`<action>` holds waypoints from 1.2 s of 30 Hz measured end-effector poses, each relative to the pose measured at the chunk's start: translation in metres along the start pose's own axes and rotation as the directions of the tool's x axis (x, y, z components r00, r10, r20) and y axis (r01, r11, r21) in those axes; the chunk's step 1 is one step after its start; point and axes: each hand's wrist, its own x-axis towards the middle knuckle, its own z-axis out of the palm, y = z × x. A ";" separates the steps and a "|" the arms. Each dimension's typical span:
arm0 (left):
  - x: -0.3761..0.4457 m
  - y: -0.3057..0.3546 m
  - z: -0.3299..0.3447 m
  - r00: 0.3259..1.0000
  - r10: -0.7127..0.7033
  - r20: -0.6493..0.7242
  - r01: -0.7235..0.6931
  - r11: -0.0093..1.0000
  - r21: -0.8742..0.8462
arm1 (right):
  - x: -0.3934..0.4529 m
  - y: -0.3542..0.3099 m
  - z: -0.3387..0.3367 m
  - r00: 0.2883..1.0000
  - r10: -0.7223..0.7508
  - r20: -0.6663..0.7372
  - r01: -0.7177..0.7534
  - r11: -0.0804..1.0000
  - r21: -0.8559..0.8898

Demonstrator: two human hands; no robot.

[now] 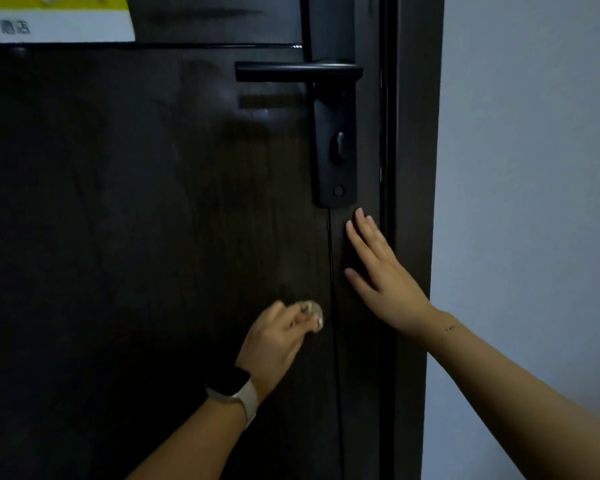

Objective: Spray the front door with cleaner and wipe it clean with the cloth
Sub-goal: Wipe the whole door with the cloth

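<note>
A dark brown front door [136, 220] fills most of the view, with faint streaks on its surface. My left hand [274, 337] grips a small bunched pale cloth [312, 315] and holds it against the door, below and left of the lock plate. My right hand [378, 268] lies flat with straight fingers on the door's right edge, just under the black lock plate [333, 147]. The black lever handle [291, 71] sticks out to the left above both hands. No spray bottle is in view.
A dark door frame [416, 202] runs down the right of the door, with a pale grey wall [534, 202] beyond it. A white and yellow notice [56, 22] is stuck at the door's top left. A smartwatch with a pale strap sits on my left wrist.
</note>
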 end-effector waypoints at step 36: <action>0.041 -0.100 -0.158 0.757 -0.243 -0.607 0.358 0.931 0.074 | 0.042 -0.075 0.086 0.931 -0.361 -0.050 0.335 0.903 -0.267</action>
